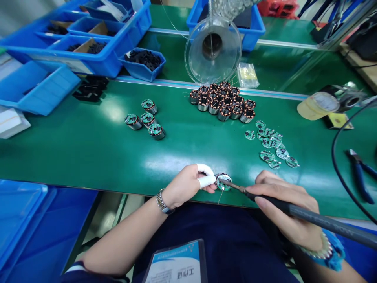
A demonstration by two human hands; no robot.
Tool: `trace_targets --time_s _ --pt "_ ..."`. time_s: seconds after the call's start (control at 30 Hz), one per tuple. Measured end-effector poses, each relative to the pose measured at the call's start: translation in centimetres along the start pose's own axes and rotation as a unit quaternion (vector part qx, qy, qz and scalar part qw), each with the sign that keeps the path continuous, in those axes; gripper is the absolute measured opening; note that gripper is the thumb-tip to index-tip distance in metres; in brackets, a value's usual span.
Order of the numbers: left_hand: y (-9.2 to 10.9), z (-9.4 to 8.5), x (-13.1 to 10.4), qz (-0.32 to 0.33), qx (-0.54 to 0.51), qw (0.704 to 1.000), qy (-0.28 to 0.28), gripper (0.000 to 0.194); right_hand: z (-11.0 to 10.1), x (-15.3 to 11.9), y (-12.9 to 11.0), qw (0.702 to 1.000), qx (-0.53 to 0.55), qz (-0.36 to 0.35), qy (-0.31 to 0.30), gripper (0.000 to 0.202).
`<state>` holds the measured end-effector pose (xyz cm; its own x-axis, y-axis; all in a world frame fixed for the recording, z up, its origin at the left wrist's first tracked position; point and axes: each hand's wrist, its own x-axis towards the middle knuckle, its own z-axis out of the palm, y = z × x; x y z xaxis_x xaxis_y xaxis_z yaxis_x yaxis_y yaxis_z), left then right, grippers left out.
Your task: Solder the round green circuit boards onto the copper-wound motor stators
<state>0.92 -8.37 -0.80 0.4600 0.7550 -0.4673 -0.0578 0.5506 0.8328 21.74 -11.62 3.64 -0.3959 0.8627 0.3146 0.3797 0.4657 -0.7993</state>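
Note:
My left hand (191,182), with white covers on its thumb and one finger, is closed at the left side of a motor stator (224,182) topped by a round green circuit board. A thin wire sticks out from the stator's near side. In my right hand (288,204) is a soldering iron (273,202), gripped like a pen, its tip at the board's surface. Whether the left fingers also pinch something small is hidden. Several loose round circuit boards (269,143) lie beyond my right hand. Farther back stands a cluster of copper-wound stators (222,101).
Several board-topped stators (148,120) stand left of centre. A clear fume hood (213,49) hangs over the back. Blue parts bins (144,63) fill the far left. At right are cutters (361,173), a tape roll (318,105) and a black cable (338,165).

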Motion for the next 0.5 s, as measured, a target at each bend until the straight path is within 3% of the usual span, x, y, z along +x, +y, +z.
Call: trace_targets --time_s 0.37,0.5 --pt "0.0 0.05 0.03 -0.002 0.016 1.0 0.003 0.005 -0.17 0.03 -0.28 1.0 0.003 -0.003 -0.001 0.025" --pt "0.01 0.04 -0.02 -0.002 0.013 1.0 0.004 0.006 -0.08 -0.76 0.25 0.999 0.001 -0.004 0.038 0.029"
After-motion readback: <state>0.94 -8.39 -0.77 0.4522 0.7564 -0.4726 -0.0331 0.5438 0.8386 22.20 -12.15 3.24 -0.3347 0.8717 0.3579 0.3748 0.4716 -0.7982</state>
